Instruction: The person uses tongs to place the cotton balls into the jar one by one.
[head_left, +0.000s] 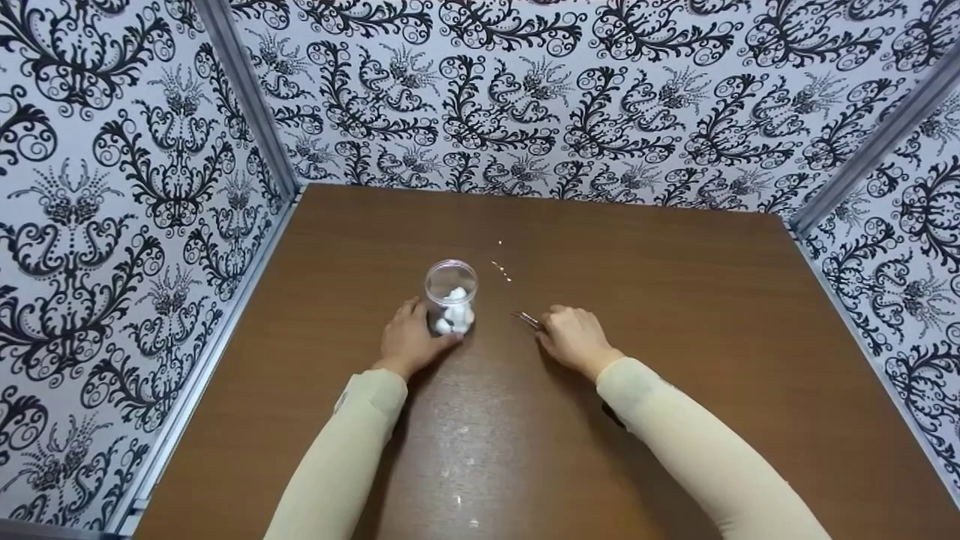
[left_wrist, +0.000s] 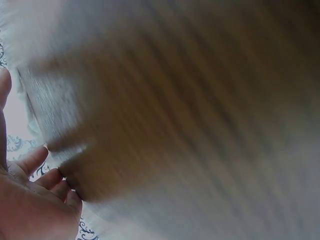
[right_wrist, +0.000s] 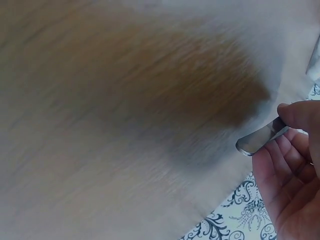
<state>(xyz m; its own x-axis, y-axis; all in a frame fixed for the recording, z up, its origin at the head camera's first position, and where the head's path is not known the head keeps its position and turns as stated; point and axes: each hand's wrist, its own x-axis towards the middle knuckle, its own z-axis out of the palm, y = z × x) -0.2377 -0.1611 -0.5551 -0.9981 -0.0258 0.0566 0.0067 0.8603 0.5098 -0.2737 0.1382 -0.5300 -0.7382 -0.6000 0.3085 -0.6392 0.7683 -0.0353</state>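
A clear plastic jar (head_left: 430, 286) stands upright on the brown table, with fluffy white balls (head_left: 456, 315) like cotton filling its lower part. My left hand (head_left: 411, 337) holds the jar low down, fingers along its left side and thumb across the front. In the left wrist view, the fingers (left_wrist: 37, 162) of that hand show at the lower left. To the right of the jar, my right hand (head_left: 576, 337) pinches metal tweezers (head_left: 529, 320), whose tips point left toward the jar. The right wrist view shows the tweezers' rounded end (right_wrist: 252, 142) sticking out from the grip.
Small bright specks (head_left: 504, 271) show on the table beyond the tweezers. The wooden table (head_left: 675, 262) is bordered by walls in black-and-white scroll pattern (head_left: 510, 90), with metal posts (head_left: 251, 97) at the corners. Light glares off the table's front part.
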